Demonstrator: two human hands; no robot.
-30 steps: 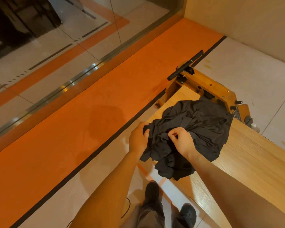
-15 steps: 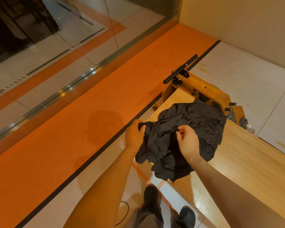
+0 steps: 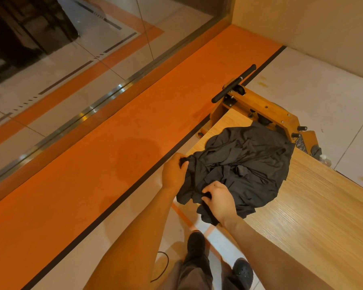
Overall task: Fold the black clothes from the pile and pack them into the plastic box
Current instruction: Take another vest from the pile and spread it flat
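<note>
A crumpled heap of black fabric clothes (image 3: 245,164) lies at the end of the light wooden table (image 3: 314,206), spilling over its near edge. The left hand (image 3: 173,171) pinches a bunched fold at the heap's left side. The right hand (image 3: 220,198) curls around cloth at its near edge.

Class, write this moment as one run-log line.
left hand: grips pile edge | right hand: grips near edge | black clothes: crumpled on wooden table | box: unseen
</note>
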